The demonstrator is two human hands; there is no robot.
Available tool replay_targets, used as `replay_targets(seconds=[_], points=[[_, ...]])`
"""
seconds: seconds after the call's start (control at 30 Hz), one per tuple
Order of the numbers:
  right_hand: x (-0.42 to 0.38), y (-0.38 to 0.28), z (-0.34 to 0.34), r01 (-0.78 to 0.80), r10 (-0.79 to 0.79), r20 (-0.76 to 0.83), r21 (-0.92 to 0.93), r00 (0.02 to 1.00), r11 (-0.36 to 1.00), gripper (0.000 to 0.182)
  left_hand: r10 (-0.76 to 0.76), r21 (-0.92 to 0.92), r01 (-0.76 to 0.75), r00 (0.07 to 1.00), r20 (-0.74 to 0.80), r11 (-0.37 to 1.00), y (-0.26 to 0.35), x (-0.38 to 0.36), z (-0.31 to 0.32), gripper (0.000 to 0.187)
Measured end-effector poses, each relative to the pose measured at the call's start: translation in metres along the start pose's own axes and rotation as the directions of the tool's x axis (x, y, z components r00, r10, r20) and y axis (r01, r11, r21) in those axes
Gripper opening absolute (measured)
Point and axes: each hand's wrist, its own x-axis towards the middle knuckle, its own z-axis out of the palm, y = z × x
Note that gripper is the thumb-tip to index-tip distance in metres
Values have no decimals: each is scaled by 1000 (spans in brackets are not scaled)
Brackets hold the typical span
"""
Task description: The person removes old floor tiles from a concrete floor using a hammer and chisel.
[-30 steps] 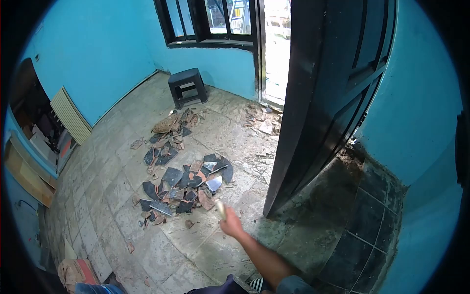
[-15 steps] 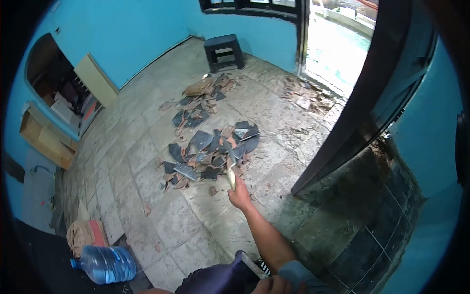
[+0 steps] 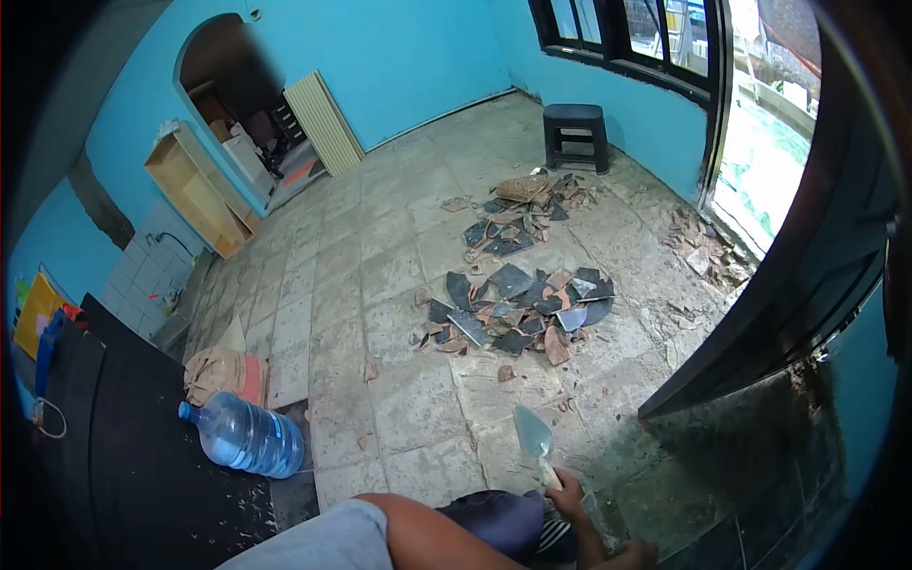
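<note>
My right hand is closed around the light handle of a trowel, low in the view. The trowel's pointed metal blade tips up and away, over the floor on the near side of a heap of broken tiles. Dark and reddish-brown shards make up this heap. My left arm crosses the bottom of the view, and my left hand is by my right forearm at the lower edge. Its fingers are too dark and cut off to make out.
A second rubble pile lies behind, near a black stool. More debris lines the doorway beside an open dark door. At left are a large blue water bottle, a brown sack and a wooden cabinet.
My right hand has drawn the trowel back from the tile heap toward my body. The view has turned left, showing more of the left side. My left arm now shows across the bottom.
</note>
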Motion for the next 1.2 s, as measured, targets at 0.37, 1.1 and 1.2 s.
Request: replay_targets(seconds=[0.37,1.1,1.2], points=[[-114,98,-64,-115,-222,-477,-580,850,806,40,271,251,-254,962,-33,934,96,94,25,25],[-605,137,357,-326,385,-419,902,-823,284,40,559,16,-977,136,818,214,223,154,180,18],[-567,148,447,-118,379,-169,981,-910,153,40,525,113,-928,298,797,355,244,192,173,25]])
